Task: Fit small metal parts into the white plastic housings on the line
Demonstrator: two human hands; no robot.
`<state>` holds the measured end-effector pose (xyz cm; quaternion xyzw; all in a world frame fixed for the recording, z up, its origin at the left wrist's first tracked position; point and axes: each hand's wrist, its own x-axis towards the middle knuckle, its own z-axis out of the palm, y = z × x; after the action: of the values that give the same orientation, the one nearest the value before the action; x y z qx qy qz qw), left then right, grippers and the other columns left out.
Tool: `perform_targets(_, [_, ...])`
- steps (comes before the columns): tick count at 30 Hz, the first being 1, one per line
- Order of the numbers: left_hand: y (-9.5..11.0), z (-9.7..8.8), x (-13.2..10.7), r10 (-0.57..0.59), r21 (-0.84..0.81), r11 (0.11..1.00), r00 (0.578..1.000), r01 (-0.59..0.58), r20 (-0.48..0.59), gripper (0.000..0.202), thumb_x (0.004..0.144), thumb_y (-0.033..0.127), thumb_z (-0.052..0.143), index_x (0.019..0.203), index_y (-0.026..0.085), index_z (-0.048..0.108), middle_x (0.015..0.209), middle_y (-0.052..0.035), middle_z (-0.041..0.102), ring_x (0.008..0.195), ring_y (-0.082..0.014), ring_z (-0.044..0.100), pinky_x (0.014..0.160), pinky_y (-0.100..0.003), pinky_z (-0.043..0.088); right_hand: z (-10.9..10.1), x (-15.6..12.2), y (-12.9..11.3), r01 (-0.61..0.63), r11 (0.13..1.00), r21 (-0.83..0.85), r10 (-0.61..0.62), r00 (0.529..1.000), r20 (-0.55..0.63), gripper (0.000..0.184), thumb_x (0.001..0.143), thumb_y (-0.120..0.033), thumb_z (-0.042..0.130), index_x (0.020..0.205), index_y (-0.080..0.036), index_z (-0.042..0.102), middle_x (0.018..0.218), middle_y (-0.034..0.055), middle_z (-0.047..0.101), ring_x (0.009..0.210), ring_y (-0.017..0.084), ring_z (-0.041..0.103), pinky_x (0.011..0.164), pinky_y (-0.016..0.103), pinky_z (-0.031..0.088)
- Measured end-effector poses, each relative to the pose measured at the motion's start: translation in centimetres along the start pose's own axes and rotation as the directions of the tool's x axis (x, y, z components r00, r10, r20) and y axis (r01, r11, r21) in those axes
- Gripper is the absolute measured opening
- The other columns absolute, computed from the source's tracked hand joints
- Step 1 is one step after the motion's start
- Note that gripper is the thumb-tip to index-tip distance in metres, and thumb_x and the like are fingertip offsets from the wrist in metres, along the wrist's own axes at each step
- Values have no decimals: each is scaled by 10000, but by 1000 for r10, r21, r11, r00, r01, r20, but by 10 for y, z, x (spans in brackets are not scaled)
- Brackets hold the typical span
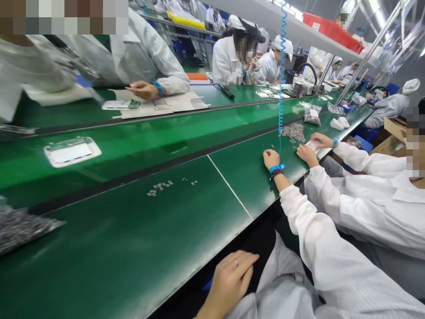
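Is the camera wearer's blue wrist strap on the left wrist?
No, the blue strap circles the wrist of the right hand.

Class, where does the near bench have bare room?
Widest: the green bench between the bag at far left and the white line, below the scattered pieces. Smaller: between that line and the wearer's right hand. Crowded: around the parts heap and a neighbour's hands.
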<state>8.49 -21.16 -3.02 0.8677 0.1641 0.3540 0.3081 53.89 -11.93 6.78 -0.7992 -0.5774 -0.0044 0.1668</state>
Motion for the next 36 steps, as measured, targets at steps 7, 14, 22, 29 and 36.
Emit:
perform_targets(7, [-59, -85, 22, -139, 349, 917, 976, 191, -168, 267, 997, 288, 502, 936, 240, 758, 870, -5, 789, 784, -177, 755, 766, -279, 592, 16, 22, 62, 158, 960, -231, -115, 975, 190, 427, 887, -50, 506, 545, -261, 362, 787, 104, 597, 1003, 233, 540, 914, 391, 409])
perform_targets(14, [-91, -85, 38, -175, 447, 879, 984, 168, -26, 339, 1018, 334, 440, 950, 265, 765, 853, 27, 778, 718, -135, 740, 598, -217, 522, 39, 30, 95, 231, 896, -380, -152, 962, 228, 387, 934, -100, 499, 581, -231, 404, 830, 105, 621, 938, 203, 523, 854, 360, 378])
perform_targets(22, [-106, -64, 71, -287, 429, 878, 951, 211, 118, 306, 958, 263, 469, 954, 290, 774, 781, 50, 768, 670, -143, 722, 532, -239, 443, 46, 32, 104, 280, 821, -498, -158, 949, 274, 397, 1005, -121, 424, 623, -217, 478, 882, 116, 631, 960, 203, 539, 895, 399, 382])
perform_targets(29, [-111, -53, 105, -375, 374, 887, 895, 271, 240, 325, 942, 255, 461, 980, 289, 782, 813, 17, 771, 719, -166, 715, 580, -255, 439, 35, 35, 98, 231, 855, -464, -118, 958, 260, 416, 995, -113, 470, 597, -221, 414, 863, 77, 630, 1019, 206, 555, 922, 401, 400])
perform_targets(36, [-107, -54, 109, -370, 372, 893, 886, 255, 279, 357, 950, 270, 433, 1000, 290, 787, 804, 1, 743, 734, -166, 685, 571, -256, 413, 26, 40, 83, 69, 969, -239, -48, 995, 93, 493, 1029, -146, 458, 553, -229, 357, 737, 33, 565, 887, 133, 536, 928, 339, 369])
